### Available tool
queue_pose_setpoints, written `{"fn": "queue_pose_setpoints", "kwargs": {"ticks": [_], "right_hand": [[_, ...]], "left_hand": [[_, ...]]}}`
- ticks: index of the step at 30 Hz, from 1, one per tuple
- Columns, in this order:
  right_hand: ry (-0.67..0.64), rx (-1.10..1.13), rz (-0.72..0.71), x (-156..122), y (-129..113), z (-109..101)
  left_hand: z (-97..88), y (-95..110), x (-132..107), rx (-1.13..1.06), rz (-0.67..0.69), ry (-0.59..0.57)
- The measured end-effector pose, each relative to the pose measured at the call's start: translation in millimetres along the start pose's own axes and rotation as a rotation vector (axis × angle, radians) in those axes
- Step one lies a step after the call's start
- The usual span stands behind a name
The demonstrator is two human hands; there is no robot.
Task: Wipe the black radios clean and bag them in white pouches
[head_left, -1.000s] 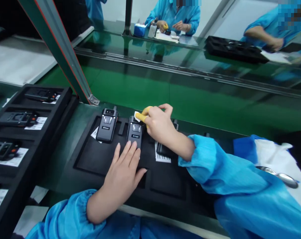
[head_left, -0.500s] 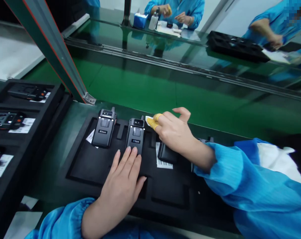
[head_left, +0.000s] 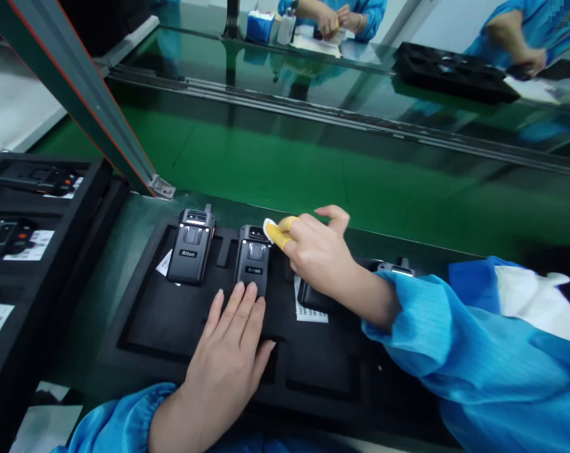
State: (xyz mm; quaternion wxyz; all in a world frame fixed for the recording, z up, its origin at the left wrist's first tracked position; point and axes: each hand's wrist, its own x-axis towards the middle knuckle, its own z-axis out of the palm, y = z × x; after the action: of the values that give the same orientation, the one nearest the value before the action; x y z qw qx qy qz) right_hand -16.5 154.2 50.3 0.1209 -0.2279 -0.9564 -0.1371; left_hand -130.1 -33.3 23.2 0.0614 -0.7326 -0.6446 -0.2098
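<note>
Lightly, left fingers (head_left: 241,308) apart on matte radio (head_left: 253,261), right fingers (head_left: 278,234) pinching white wipe (head_left: 268,229)

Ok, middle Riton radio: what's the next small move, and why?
Probably draw the white wipe down the front of the middle Riton radio. The right hand pinches it in yellow finger cots at the radio's top corner, and the left hand rests on the radio's lower end, seemingly steadying it in the black foam tray.
</note>
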Motion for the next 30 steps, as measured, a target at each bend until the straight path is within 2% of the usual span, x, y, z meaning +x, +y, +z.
{"fn": "queue_pose_setpoints", "kwargs": {"ticks": [3, 6, 9, 13, 16, 20, 23, 25, 27, 30], "right_hand": [[-0.019, 0.008, 0.077, -12, 16, -6], [-0.019, 0.092, 0.179, -11, 19, -16], [-0.022, 0.249, 0.188, -1, 7, -24], [-0.135, 0.462, 0.135, 17, -18, -24], [-0.243, 0.464, 0.165, 24, -27, -24], [-0.298, 0.367, 0.25, 15, -13, -29], [-0.286, 0.301, 0.294, -2, 6, -34], [-0.229, 0.266, 0.296, -11, 12, -36], [-0.146, 0.262, 0.257, -16, 10, -35], [-0.063, 0.278, 0.144, -16, -7, -29]], "left_hand": [[0.1, 0, 0, -0.017, -0.005, 0.006], [1.0, 0, -1, -0.033, -0.01, 0.003], [1.9, 0, -2, -0.036, -0.005, 0.007], [1.9, 0, -2, -0.037, -0.004, 0.005], [0.8, 0, -1, -0.042, -0.011, -0.004], [-0.4, 0, 0, -0.05, -0.016, -0.003], [-0.1, 1, 0, -0.065, -0.024, -0.001], [0.0, 1, 0, -0.075, -0.026, -0.002], [-0.4, 0, -1, -0.082, -0.025, -0.006], [-1.6, -1, -3, -0.104, -0.025, -0.006]]}}
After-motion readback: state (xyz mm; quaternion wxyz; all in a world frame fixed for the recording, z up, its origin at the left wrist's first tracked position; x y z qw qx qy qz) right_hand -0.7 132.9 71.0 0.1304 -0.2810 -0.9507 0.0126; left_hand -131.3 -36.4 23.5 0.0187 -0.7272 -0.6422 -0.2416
